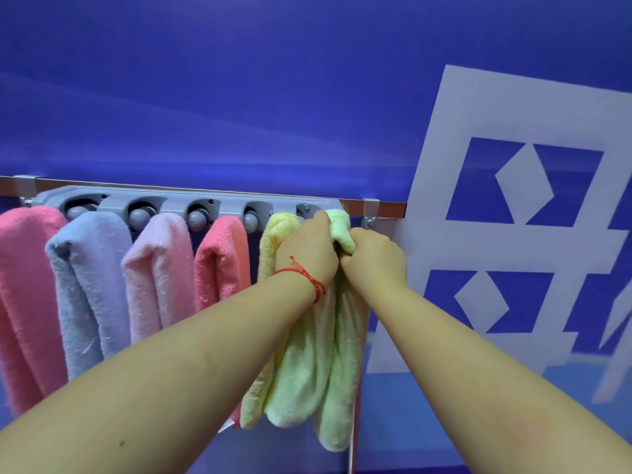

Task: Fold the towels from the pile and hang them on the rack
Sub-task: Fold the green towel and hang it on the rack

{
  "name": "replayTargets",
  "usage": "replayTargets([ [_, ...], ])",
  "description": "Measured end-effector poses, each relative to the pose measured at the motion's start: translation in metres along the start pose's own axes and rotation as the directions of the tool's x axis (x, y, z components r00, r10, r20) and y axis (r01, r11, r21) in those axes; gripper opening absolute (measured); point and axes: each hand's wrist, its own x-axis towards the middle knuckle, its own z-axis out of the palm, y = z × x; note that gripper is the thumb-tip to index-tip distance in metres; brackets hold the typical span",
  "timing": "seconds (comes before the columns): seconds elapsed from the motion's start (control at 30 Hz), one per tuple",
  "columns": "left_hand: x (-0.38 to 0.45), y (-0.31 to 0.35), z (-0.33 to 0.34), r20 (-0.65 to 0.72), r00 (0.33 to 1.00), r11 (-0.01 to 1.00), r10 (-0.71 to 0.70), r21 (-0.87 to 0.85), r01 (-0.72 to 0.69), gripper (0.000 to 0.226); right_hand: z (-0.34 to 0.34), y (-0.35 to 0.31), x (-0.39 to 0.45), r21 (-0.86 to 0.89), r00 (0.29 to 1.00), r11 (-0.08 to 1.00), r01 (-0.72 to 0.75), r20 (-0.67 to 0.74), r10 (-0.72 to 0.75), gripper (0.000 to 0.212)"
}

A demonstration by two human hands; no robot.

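Blue wall (273, 80) fills the head view from top to bottom, smooth and evenly lit, with a paler blue surface visible low at the right. White sheet (513, 107) printed with blue squares and white diamonds is fixed to the wall at the right. Across the wall runs a thin metal rail (191, 190), and from it a grey rack (178, 201) hangs on two metal brackets; its slots hold round grey balls.

Five towels hang from the rack, left to right: pink towel (24, 285), blue towel (89, 275), pale pink towel (157, 268), coral towel (222, 261), yellow towel (273, 230). Each touches its neighbour.

At the rack's right end hangs the green towel (307, 371), its top bunched at the last slot. My left hand (307, 254), red string at the wrist, is curled round the towel's upper part just under the slot. My right hand (372, 258) is closed in a fist on the same bunched top, knuckles touching the left hand.
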Motion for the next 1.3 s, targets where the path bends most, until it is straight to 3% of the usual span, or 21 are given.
replayTargets([
  [0.07, -0.005, 0.0, 0.005, -0.034, 0.993, 0.962, -0.111, -0.253, 0.099, 0.029, 0.005, -0.002, -0.003, 0.016, 1.0, 1.0, -0.019, -0.003, 0.019, 0.02],
  [0.17, -0.013, 0.004, 0.017, -0.049, 0.954, 0.81, -0.297, -0.541, 0.225, 0.039, 0.01, -0.004, -0.009, 0.18, 0.991, 0.976, -0.12, -0.031, 0.128, 0.021],
  [0.23, -0.014, 0.005, 0.026, -0.102, 0.945, 0.824, -0.312, -0.523, 0.216, 0.041, 0.014, -0.005, -0.012, 0.345, 0.976, 0.921, -0.18, -0.051, 0.21, 0.03],
  [0.33, -0.018, 0.007, 0.036, -0.154, 0.938, 0.85, -0.31, -0.487, 0.201, 0.043, 0.022, 0.0, -0.015, 0.47, 0.98, 0.869, -0.158, -0.035, 0.197, 0.035],
  [0.47, -0.033, 0.003, 0.046, -0.038, 0.926, 0.715, -0.376, -0.648, 0.264, 0.049, 0.036, 0.005, -0.023, 0.503, 0.977, 0.837, -0.215, 0.095, 0.193, 0.027],
  [0.6, -0.048, -0.013, 0.063, 0.023, 0.904, 0.708, -0.428, -0.613, 0.351, 0.029, 0.056, 0.011, -0.04, 0.509, 0.951, 0.805, -0.306, 0.119, 0.286, 0.016],
  [0.7, -0.06, -0.029, 0.085, 0.135, 0.885, 0.674, -0.446, -0.6, 0.431, 0.029, 0.078, 0.019, -0.056, 0.542, 0.923, 0.753, -0.373, 0.132, 0.362, 0.011],
  [0.8, -0.074, -0.042, 0.102, 0.221, 0.88, 0.64, -0.42, -0.615, 0.46, 0.011, 0.099, 0.029, -0.07, 0.545, 0.893, 0.715, -0.437, 0.166, 0.419, 0.011],
  [0.87, -0.08, -0.048, 0.111, 0.269, 0.87, 0.577, -0.413, -0.662, 0.478, 0.015, 0.109, 0.037, -0.079, 0.566, 0.876, 0.68, -0.466, 0.189, 0.444, 0.009],
  [0.97, -0.088, -0.049, 0.125, 0.378, 0.83, 0.38, -0.41, -0.757, 0.532, 0.005, 0.117, 0.046, -0.092, 0.613, 0.849, 0.604, -0.509, 0.242, 0.47, 0.013],
  [1.03, -0.091, -0.049, 0.139, 0.428, 0.811, 0.322, -0.399, -0.763, 0.561, 0.025, 0.121, 0.05, -0.1, 0.626, 0.838, 0.586, -0.514, 0.223, 0.498, 0.015],
  [1.2, -0.102, -0.053, 0.159, 0.391, 0.822, 0.495, -0.414, -0.661, 0.564, 0.027, 0.137, 0.061, -0.117, 0.522, 0.82, 0.646, -0.557, 0.221, 0.528, 0.011],
  [1.3, -0.116, -0.071, 0.171, 0.445, 0.778, 0.535, -0.444, -0.565, 0.628, 0.023, 0.145, 0.065, -0.133, 0.442, 0.803, 0.671, -0.595, 0.289, 0.521, 0.016],
])
